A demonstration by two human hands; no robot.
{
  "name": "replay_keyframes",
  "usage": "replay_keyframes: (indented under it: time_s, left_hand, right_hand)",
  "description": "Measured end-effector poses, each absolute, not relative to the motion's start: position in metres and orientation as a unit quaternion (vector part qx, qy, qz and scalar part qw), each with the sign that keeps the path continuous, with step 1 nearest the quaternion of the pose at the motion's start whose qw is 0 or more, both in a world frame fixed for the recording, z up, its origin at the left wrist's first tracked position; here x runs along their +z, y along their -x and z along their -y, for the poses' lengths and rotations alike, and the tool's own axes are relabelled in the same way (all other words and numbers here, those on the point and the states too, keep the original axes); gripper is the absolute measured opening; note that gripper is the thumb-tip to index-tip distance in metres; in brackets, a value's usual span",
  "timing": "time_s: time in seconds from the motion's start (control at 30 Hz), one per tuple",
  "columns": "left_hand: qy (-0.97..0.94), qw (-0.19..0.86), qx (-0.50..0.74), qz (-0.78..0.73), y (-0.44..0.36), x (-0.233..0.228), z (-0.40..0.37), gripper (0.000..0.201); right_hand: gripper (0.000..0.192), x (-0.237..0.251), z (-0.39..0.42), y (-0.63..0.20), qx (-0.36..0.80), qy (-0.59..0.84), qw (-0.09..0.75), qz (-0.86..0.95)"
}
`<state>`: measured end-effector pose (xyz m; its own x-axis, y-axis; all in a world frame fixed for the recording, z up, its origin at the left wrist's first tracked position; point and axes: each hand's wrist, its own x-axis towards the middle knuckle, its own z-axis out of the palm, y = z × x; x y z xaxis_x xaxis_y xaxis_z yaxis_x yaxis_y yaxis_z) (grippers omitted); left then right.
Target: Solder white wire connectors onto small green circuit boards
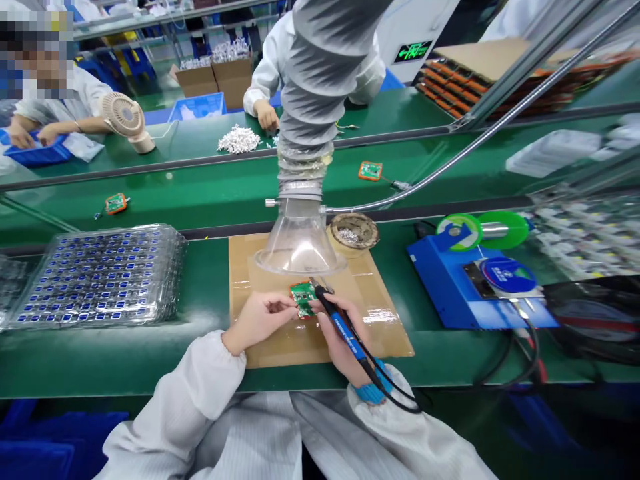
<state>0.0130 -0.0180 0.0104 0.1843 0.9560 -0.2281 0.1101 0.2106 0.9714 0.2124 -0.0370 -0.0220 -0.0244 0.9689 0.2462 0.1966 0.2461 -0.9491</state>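
Observation:
A small green circuit board [303, 297] with an orange-red edge is between my hands, over a cardboard sheet [280, 347]. The thumb and fingers of my left hand [263, 319] pinch its left side. My right hand [345, 333] is closed around a blue and black soldering iron [345, 333], whose cable loops back past the wrist. The iron's front end lies over the board's right side; its tip is hard to make out. Fingers of the right hand also come up to the board's right edge. A clear fume hood [303, 243] hangs just above.
Stacked clear trays [100, 277] stand at left. A round tin [355, 230] with metallic bits sits behind the cardboard. At right is a blue solder feeder [450, 287] with green spools. Boards [116, 203] lie on the green belt [225, 187]. Co-workers [267, 73] sit across.

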Motion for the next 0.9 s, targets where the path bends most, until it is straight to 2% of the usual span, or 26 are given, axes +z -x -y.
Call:
replay_keyframes:
  time_s: [0.13,0.4,0.63,0.9]
  left_hand:
    - [-0.564,0.551,0.323,-0.523,-0.015,0.009,0.023,0.023]
    - [-0.605,0.505,0.327,-0.521,-0.017,0.008,0.025,0.019]
    - [-0.637,0.426,0.359,-0.533,-0.023,0.011,0.028,0.017]
    - [-0.600,0.453,0.363,-0.551,-0.024,0.011,0.028,0.019]
  right_hand:
    - [0.033,-0.016,0.040,-0.197,0.454,0.471,0.525,0.544]
    - [0.027,-0.009,0.037,-0.189,0.467,0.483,0.548,0.498]
    - [0.032,-0.013,0.039,-0.189,0.486,0.486,0.539,0.487]
    - [0.027,-0.009,0.035,-0.188,0.484,0.480,0.563,0.468]
